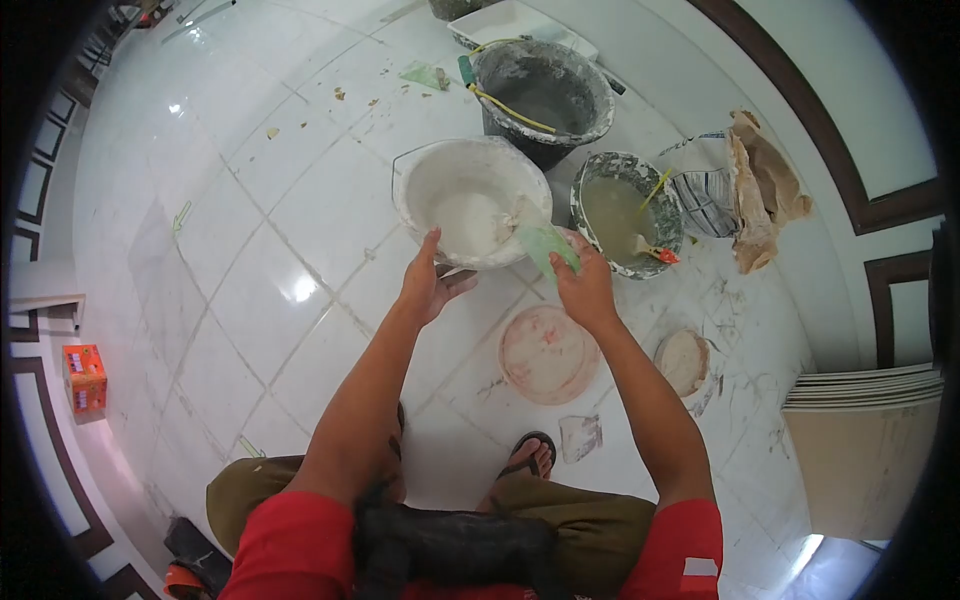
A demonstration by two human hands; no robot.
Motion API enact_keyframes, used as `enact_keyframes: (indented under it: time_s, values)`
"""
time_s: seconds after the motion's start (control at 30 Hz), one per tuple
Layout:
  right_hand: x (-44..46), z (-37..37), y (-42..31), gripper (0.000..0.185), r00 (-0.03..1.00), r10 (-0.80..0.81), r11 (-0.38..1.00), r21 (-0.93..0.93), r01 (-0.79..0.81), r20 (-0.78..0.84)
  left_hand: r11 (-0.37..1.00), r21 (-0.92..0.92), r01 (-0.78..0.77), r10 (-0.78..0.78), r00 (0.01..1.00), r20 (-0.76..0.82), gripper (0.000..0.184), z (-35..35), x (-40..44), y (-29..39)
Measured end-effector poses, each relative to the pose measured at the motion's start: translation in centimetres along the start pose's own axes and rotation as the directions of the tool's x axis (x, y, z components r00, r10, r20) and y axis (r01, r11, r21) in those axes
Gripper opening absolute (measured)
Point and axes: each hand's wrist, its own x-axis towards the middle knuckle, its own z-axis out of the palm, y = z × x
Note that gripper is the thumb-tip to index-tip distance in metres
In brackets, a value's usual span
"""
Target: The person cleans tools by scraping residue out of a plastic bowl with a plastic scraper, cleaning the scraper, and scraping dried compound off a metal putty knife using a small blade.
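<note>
A white plastic basin (415, 185) smeared with plaster stands in front of me, with pale wet mix in its bottom. My left hand (432, 285) holds its near left rim, thumb up at the edge and fingers spread below it. My right hand (585, 285) pinches a thin piece of green plastic (545, 245) at the basin's near right rim. Whitish paste clings around the plastic's far end, over the inside of the basin.
Behind the basin stands a black bucket (545, 95) with a yellow handle. Right of it, a smaller bucket (610, 205) holds cloudy water and a brush (655, 252). A torn paper sack (765, 195), a round pinkish lid (548, 355) and stacked panels (865, 440) lie rightward.
</note>
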Motion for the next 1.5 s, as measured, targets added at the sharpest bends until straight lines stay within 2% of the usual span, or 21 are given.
enact_keyframes:
  time_s: [0.13,0.2,0.23,0.3,0.33,0.4,0.43,0.53,0.6,0.7,0.8,0.93,1.03,1.1,1.13,1.17,1.2,1.27,1.3,1.37,1.5]
  values:
    - [-0.2,-0.1,1.2,0.030,0.999,-0.005,0.998,0.061,0.008,-0.044,0.999,-0.037,0.000,0.000,1.000,0.003,0.098,0.8,-0.3,0.6]
    - [-0.2,-0.9,1.4,0.033,0.996,0.081,0.990,0.113,-0.085,0.042,0.956,0.126,0.264,-0.272,0.961,0.045,0.100,0.9,-1.0,0.7]
    - [-0.3,-1.0,1.6,0.033,0.996,0.085,0.990,0.110,-0.089,0.035,0.955,0.130,0.268,-0.276,0.960,0.050,0.100,0.7,-0.9,0.1]
    - [-1.0,-0.5,2.1,0.038,0.949,0.306,0.806,0.510,-0.300,0.075,0.810,0.432,0.397,-0.537,0.797,0.275,0.093,0.4,-0.6,-1.8]
    - [-1.2,-0.7,1.2,0.038,0.941,0.332,0.802,0.506,-0.317,0.062,0.796,0.440,0.416,-0.562,0.779,0.279,0.093,2.4,-1.4,-1.5]
    - [-2.3,-1.6,-0.4,0.040,0.904,0.391,0.566,0.730,-0.383,0.171,0.909,0.400,0.115,-0.294,0.857,0.422,0.077,7.0,-3.3,-1.3]
    - [-3.0,-2.3,-1.3,0.040,0.890,0.430,0.566,0.723,-0.396,0.151,0.942,0.323,0.089,-0.218,0.896,0.388,0.058,9.1,-3.8,-1.4]
    - [-5.6,-5.1,-2.4,0.038,0.922,0.387,0.685,0.659,-0.310,0.032,0.933,0.355,0.060,-0.197,0.911,0.362,0.042,11.3,-3.7,0.0]
    - [-9.5,-8.9,-2.2,0.036,0.927,0.372,0.928,-0.011,-0.373,-0.058,0.929,0.371,0.008,-0.156,0.915,0.372,0.043,12.6,-4.1,2.0]
    - [-20.6,-10.0,5.5,0.039,0.813,0.563,0.768,-0.457,-0.449,0.149,0.783,0.618,-0.075,-0.176,0.925,0.336,0.043,12.7,-3.3,6.6]
    - [-30.7,-6.8,9.9,0.052,0.719,0.695,0.534,-0.663,-0.525,-0.009,0.599,0.784,-0.165,-0.178,0.927,0.331,0.059,11.9,-1.9,10.9]
    - [-34.8,-4.0,10.9,0.078,0.749,0.649,0.485,-0.686,-0.542,-0.134,0.573,0.795,-0.201,-0.079,0.951,0.298,0.053,11.4,-3.9,13.6]
    - [-36.4,-3.5,12.6,0.077,0.782,0.568,0.537,-0.606,-0.587,-0.256,0.605,0.783,-0.147,-0.113,0.957,0.267,0.063,8.4,-4.0,13.9]
    - [-36.7,-5.4,14.4,0.073,0.708,0.703,0.632,-0.404,-0.662,-0.060,0.703,0.703,-0.104,-0.084,0.970,0.227,0.065,4.9,-3.4,12.9]
    - [-36.7,-7.1,15.4,0.062,0.807,0.584,0.791,-0.282,-0.543,0.086,0.693,0.721,-0.010,-0.064,0.995,0.075,0.066,4.4,-3.9,12.4]
    - [-34.5,-8.6,12.7,0.046,0.664,0.743,0.647,0.164,-0.745,0.083,0.720,0.693,-0.039,-0.065,0.990,0.123,0.065,4.0,-4.4,12.1]
    - [-31.6,-10.5,9.8,0.035,0.654,0.739,0.593,0.304,-0.745,0.162,0.715,0.699,-0.010,-0.068,0.994,0.084,0.063,3.7,-4.8,11.6]
    - [-23.4,-14.0,2.7,0.024,0.708,0.671,0.730,-0.026,-0.683,0.223,0.704,0.710,0.003,-0.127,0.984,0.122,0.058,2.3,-4.4,11.3]
    - [-21.0,-14.6,2.3,0.025,0.832,0.526,0.849,-0.048,-0.526,0.177,0.720,0.693,-0.034,-0.102,0.983,0.155,0.052,1.8,-4.1,10.8]
    - [-13.6,-14.8,-3.6,0.034,0.968,0.203,0.908,-0.399,-0.130,0.148,0.693,0.720,-0.043,-0.075,0.988,0.131,0.050,0.9,-3.4,10.0]
    - [-3.3,-8.8,-11.1,0.043,0.946,0.035,0.919,-0.383,0.096,0.322,0.696,0.718,-0.026,-0.029,0.998,0.064,0.044,1.9,-3.8,8.8]
